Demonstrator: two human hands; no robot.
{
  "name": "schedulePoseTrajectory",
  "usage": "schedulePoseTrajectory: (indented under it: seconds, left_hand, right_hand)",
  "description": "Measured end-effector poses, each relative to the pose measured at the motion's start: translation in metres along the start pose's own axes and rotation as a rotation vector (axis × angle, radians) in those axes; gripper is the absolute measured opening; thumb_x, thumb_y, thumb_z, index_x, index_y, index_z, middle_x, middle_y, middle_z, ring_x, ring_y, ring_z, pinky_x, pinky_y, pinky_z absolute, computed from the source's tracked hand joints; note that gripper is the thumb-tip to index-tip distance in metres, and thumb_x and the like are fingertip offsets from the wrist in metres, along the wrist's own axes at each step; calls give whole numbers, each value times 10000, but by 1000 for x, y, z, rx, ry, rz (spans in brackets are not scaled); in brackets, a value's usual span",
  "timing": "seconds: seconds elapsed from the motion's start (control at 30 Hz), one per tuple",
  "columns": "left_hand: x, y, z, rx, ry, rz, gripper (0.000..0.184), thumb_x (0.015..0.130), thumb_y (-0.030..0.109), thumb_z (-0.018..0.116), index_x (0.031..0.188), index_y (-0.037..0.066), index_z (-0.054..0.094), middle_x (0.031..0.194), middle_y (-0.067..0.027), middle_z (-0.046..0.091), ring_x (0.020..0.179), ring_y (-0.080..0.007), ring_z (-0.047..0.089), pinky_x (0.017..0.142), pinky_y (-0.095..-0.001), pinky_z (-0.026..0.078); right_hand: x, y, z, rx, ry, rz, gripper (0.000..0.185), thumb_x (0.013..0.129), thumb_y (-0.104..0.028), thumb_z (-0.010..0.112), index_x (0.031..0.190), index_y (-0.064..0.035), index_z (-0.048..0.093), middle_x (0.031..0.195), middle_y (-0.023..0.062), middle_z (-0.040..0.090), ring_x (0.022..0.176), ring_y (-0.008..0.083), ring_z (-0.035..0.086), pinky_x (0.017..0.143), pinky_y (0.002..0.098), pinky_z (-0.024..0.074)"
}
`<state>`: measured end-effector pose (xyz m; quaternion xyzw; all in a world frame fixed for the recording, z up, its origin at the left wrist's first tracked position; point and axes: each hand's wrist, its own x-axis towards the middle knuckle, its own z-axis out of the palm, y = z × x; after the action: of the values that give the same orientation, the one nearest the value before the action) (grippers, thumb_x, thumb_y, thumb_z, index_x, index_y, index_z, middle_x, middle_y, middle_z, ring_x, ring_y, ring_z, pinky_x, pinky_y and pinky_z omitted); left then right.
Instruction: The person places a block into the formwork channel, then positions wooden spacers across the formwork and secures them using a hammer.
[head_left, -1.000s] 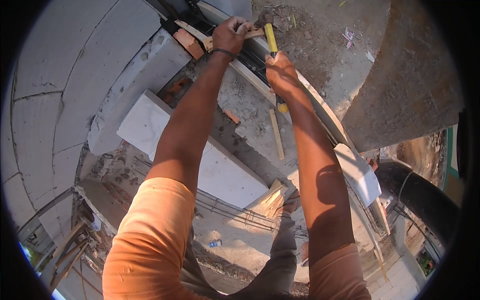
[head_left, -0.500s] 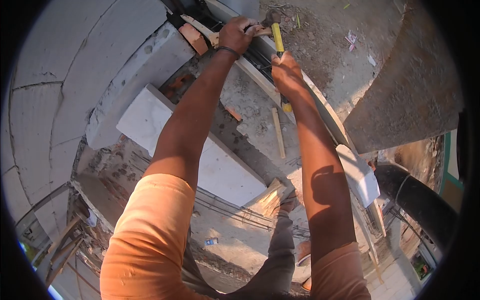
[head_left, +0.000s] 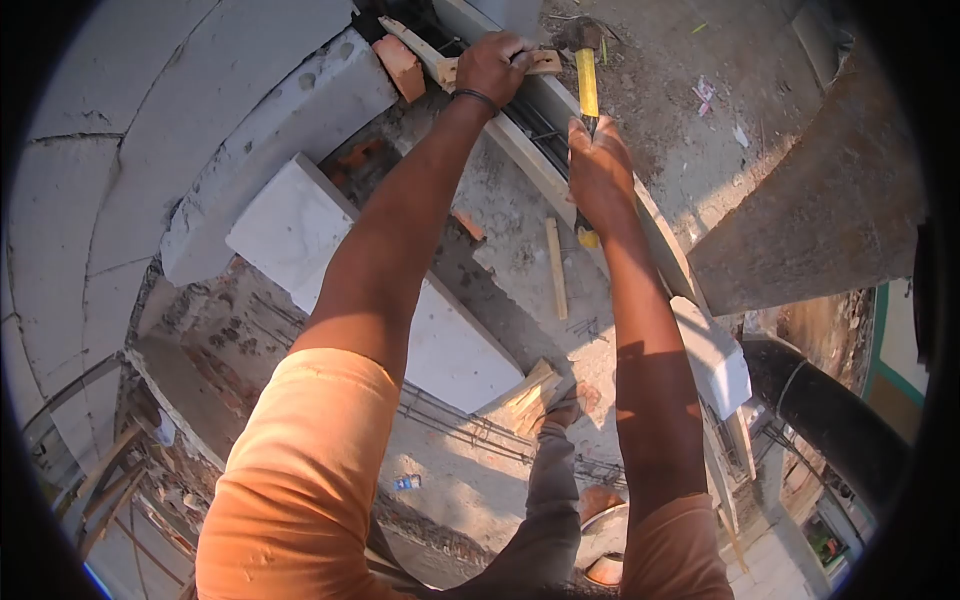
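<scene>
My left hand (head_left: 490,72) is closed over a short wooden strip (head_left: 545,63) that lies across two long upright boards. Something dark shows at its fingertips, too small to name. My right hand (head_left: 602,170) grips a hammer (head_left: 587,85) with a yellow and black handle. The hammer's head is up and right of the strip's end, apart from it. Between the boards (head_left: 535,165), dark metal bars run along the gap. Close to my left wrist, a longer piece of wood (head_left: 410,40) rests by a broken brick (head_left: 399,68).
A long white block (head_left: 455,345) lies across the middle, with a loose wood stick (head_left: 556,268) beyond it. Grey block wall (head_left: 70,220) curves along the left. A large brown sheet (head_left: 810,210) and a black pipe (head_left: 830,400) are at right. Thin rods (head_left: 465,430) lie near my foot.
The hammer has moved right and away from the wooden strip, together with my right hand. My left hand stays on the strip while the view shifts slightly.
</scene>
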<state>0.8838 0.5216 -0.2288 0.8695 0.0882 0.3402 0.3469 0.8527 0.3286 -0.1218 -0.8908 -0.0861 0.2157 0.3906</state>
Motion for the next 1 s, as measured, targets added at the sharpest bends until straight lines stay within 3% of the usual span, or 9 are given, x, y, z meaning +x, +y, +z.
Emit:
schedulePoseTrajectory:
  seconds: [0.27, 0.37, 0.47, 0.57, 0.87, 1.0]
  left_hand:
    - [1, 1, 2, -1, 6, 15, 163, 826, 242, 682, 919, 111, 709, 882, -94, 663, 848, -295, 633, 739, -380, 498]
    - [0, 7, -3, 1, -2, -25, 157, 825, 242, 683, 916, 118, 710, 875, -93, 661, 849, -291, 631, 736, -380, 498]
    - [1, 7, 0, 6, -33, -23, 148, 824, 240, 683, 914, 127, 712, 873, -92, 660, 854, -288, 630, 738, -383, 498]
    - [1, 0, 1, 14, -37, 11, 142, 825, 242, 682, 916, 137, 713, 868, -87, 659, 855, -287, 628, 744, -387, 497]
    - [-1, 2, 2, 40, -24, 21, 134, 822, 242, 677, 907, 143, 707, 865, -67, 657, 872, -289, 615, 744, -395, 499]
    - [-2, 3, 1, 86, -19, 66, 141, 823, 258, 677, 899, 142, 705, 874, -52, 660, 888, -278, 613, 756, -393, 503]
  right_hand:
    - [10, 12, 15, -44, -18, 74, 402, 964, -310, 446, 1114, 60, 489, 1030, 337, 600, 1021, 475, 575, 889, 503, 430]
    - [17, 13, 21, -64, -25, 81, 402, 965, -306, 442, 1112, 67, 484, 1008, 321, 611, 930, 436, 631, 820, 480, 478]
    - [1, -19, 1, 45, -147, 241, 405, 967, -301, 437, 1114, 74, 477, 963, 292, 624, 769, 375, 677, 716, 433, 527]
    - [8, -10, 5, -22, -100, 205, 396, 967, -292, 434, 1112, 74, 474, 937, 267, 628, 640, 332, 678, 631, 400, 545]
    - [7, -2, 7, 28, -97, 167, 401, 963, -297, 451, 1101, 79, 474, 925, 268, 631, 654, 354, 676, 625, 410, 553]
    - [10, 0, 6, -34, -92, 139, 389, 964, -295, 454, 1088, 72, 482, 932, 291, 629, 727, 407, 664, 673, 445, 535]
